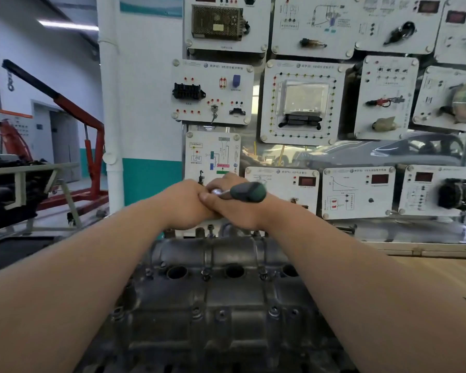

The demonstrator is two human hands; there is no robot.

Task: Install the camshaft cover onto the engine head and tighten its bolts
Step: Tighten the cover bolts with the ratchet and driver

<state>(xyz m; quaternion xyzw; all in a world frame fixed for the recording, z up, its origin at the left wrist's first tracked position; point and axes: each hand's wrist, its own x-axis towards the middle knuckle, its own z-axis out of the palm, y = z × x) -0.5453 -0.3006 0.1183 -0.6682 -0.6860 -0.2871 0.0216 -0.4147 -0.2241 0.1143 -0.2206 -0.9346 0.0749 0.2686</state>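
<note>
Grey cast metal, the camshaft cover (226, 292) already sits on the engine head just in front of the person, with bolts (205, 273) standing in their holes along its ribs. Tightening looks to be the step in hand. At the cover's far edge the right hand (234, 211) has its fingers clamped round the chrome shank of a green-handled ratchet wrench (248, 192). The left hand (186, 203) presses against it, fingers curled out of sight, so I cannot tell what they hold. The tool's head and its bolt are hidden, probably below the hands. Next would be a steady swing of the handle with the socket kept square. Three round wells (176, 271) in the cover look dark, contents unclear. A wooden bench (428, 273) lies to the right, with training panels (301, 103) behind.
</note>
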